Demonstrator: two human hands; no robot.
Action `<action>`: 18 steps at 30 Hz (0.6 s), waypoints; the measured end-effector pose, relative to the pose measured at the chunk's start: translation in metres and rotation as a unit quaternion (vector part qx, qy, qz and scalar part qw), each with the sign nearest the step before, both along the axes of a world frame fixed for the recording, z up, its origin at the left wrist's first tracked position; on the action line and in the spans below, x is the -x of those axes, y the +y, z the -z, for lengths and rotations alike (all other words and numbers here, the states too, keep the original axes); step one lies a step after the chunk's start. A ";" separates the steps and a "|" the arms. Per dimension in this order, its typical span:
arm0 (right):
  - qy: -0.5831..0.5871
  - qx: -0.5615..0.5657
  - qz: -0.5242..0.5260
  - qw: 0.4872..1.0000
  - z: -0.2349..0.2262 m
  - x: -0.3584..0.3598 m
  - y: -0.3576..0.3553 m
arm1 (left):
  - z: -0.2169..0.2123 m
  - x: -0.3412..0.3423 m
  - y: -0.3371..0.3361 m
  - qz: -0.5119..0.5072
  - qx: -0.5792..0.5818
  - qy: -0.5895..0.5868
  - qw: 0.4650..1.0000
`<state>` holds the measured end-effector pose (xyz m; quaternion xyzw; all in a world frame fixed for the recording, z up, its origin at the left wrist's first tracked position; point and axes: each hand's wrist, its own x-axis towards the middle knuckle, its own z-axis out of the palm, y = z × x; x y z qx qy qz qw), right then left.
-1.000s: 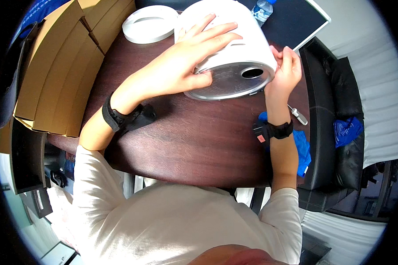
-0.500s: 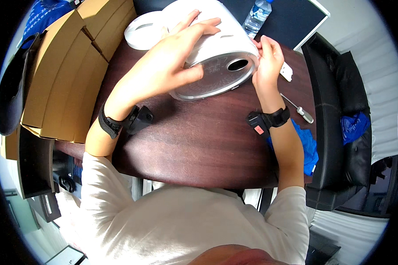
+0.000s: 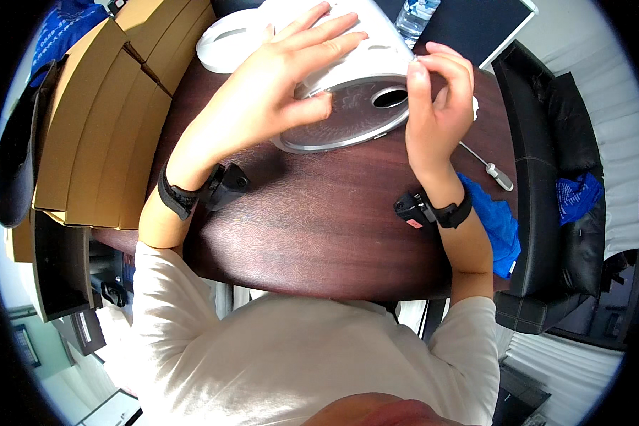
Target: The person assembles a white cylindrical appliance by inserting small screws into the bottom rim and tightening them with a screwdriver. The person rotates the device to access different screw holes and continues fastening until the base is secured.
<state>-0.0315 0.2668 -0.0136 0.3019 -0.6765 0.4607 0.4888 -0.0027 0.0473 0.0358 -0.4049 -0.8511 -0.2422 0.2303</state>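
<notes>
Fingers (image 3: 337, 48) of the left hand (image 3: 270, 92) spread wide over one white housing (image 3: 362, 61) on the surface (image 3: 319, 213); those of the right hand (image 3: 440, 117) nearly meet by its edge, whether holding anything I cannot tell. Beyond: one white disc (image 3: 228, 55), one bottle (image 3: 417, 18), one screwdriver (image 3: 500, 177), one blue cloth (image 3: 495, 224).

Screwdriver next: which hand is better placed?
Likely the right hand: it's nearer the screwdriver, on that same side; the left hand is farther off, spread over the white housing.

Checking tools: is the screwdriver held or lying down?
Lying down: the screwdriver rests on the table, apart from the left hand and right hand.
</notes>
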 end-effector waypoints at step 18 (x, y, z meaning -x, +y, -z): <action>-0.108 0.111 -0.109 0.982 0.015 0.016 -0.002 | 0.004 0.008 0.002 0.008 0.002 0.030 1.000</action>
